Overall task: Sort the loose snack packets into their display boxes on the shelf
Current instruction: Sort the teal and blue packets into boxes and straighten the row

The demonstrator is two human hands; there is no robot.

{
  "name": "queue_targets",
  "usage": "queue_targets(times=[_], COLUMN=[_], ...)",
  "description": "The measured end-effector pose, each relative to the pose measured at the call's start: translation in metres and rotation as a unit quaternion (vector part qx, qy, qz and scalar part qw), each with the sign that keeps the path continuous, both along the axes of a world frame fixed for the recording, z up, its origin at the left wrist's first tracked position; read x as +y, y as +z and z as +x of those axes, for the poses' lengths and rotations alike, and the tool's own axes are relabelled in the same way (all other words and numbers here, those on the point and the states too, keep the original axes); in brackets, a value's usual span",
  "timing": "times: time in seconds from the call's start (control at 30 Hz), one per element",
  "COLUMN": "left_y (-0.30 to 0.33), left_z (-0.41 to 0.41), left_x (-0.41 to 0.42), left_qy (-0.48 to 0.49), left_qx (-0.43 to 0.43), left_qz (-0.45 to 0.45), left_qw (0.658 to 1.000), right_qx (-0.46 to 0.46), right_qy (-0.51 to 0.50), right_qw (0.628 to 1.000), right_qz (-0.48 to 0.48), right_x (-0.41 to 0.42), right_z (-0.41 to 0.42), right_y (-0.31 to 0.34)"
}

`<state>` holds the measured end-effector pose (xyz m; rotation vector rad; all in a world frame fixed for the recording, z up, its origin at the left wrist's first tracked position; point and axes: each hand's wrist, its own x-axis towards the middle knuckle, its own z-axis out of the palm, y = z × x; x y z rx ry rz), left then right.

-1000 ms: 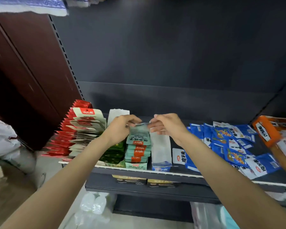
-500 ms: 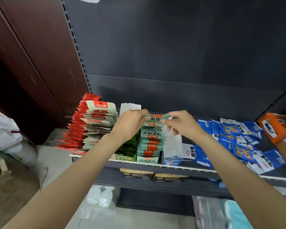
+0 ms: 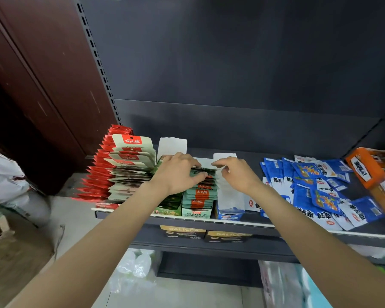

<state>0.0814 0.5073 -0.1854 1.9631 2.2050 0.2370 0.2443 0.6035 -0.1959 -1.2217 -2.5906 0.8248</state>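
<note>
A green display box (image 3: 196, 213) at the shelf's front holds a row of teal and orange snack packets (image 3: 201, 193). My left hand (image 3: 178, 172) grips the rear packets of that row, fingers on top and thumb at their front. My right hand (image 3: 233, 174) hovers just right of them with fingers loosely curled over the white back flap; whether it holds anything is unclear. A blue and white display box (image 3: 228, 215) stands to the right of the green one. Loose blue packets (image 3: 316, 192) lie scattered on the shelf (image 3: 298, 230) further right.
Red packets (image 3: 98, 172) and pale green packets (image 3: 131, 161) stand stacked at the shelf's left end. A darker green packet box (image 3: 169, 207) sits left of the teal row. An orange box (image 3: 369, 167) lies at the far right. Plastic bags lie on the floor below.
Both hands have lowered the teal packet they held into the back of the row. My right hand has drawn slightly to the right, and the view has shifted closer.
</note>
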Motion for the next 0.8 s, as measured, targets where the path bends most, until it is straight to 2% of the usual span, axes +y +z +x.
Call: queue_targets(times=[0.23,0.3,0.4,0.5,0.6,0.7,0.8], left_y=[0.014,0.012,0.005,-0.014,-0.046,-0.082,-0.104], left_z=[0.061,0.093,0.145,0.192,0.224,0.229,0.225], left_x=[0.028,0.045,0.073,0.1,0.124,0.138,0.142], left_qy=[-0.032,-0.064,-0.089,-0.066,-0.024,0.017,0.033], left_qx=[0.001,-0.036,-0.135,-0.18,-0.106,0.0,0.05], left_qz=[0.093,0.106,0.097,0.031,-0.074,-0.194,-0.27], left_qw=[0.995,0.992,0.982,0.981,0.991,0.981,0.961], right_qx=[0.124,0.127,0.1,0.039,-0.072,-0.129,-0.188], right_qy=[-0.085,-0.112,-0.168,-0.217,-0.22,-0.151,-0.042], right_qw=[0.988,0.985,0.98,0.975,0.972,0.977,0.979], right_qz=[-0.015,-0.019,-0.024,-0.037,-0.052,-0.075,-0.066], right_x=[0.018,0.028,0.046,0.072,0.093,0.105,0.112], right_z=[0.045,0.071,0.117,0.168,0.215,0.243,0.248], right_y=[0.0,-0.007,-0.021,-0.046,-0.074,-0.094,-0.108])
